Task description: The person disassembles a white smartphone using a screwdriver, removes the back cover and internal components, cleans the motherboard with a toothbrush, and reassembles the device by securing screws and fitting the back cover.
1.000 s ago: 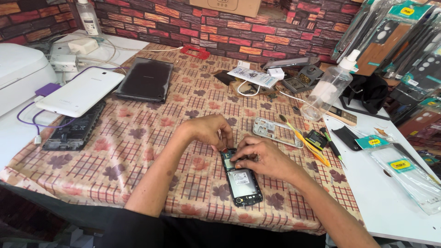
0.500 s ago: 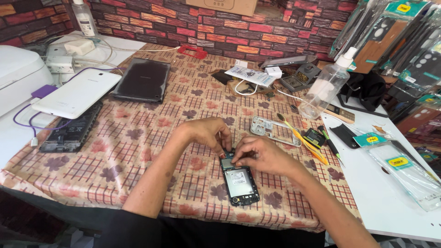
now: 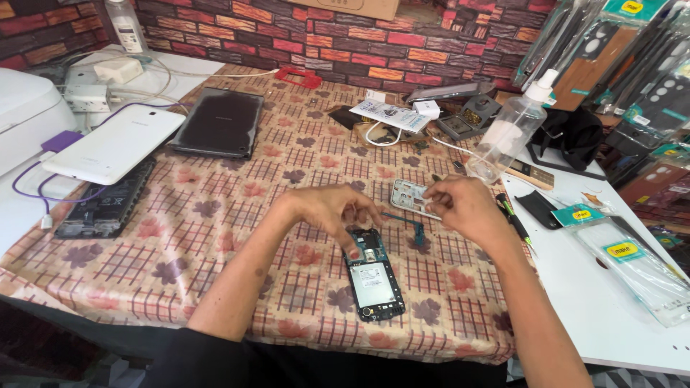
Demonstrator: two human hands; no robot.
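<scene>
Two bare hands at work over a patterned floral cloth (image 3: 215,237) covering the table. Left hand (image 3: 332,210): fingers curled downward, one fingertip pressing the upper end of the opened smartphone with back cover removed, blue circuit board and silver battery shield exposed (image 3: 374,276); it grips nothing, only touches. Right hand (image 3: 463,205): fingers pinched together, raised just right of the phone; whether it holds a small part cannot be told. The phone lies flat on the cloth at the near centre, between the two forearms. Just beyond the right hand: one pale grey plastic phone mid-frame with cut-outs (image 3: 411,197), lying flat, partly hidden by the fingers. Between frame and phone: one thin teal tool or strip (image 3: 406,221), kind uncertain. Far right: one clear plastic spray bottle with white nozzle (image 3: 512,133), tilted. Right, on the white table surface (image 3: 575,287): clear packaged accessories with yellow labels (image 3: 632,262). Far centre: one white charger with coiled cable (image 3: 402,122). Far left: one black tablet, face down (image 3: 219,121); one white tablet (image 3: 111,142); one dark bare phone chassis (image 3: 106,205) beneath it. Risk, judged: the board is exposed, and a hard press by the left fingertip could crack a connector or shift the phone; any tiny piece pinched in the right hand could drop and vanish into the busy cloth pattern.
</scene>
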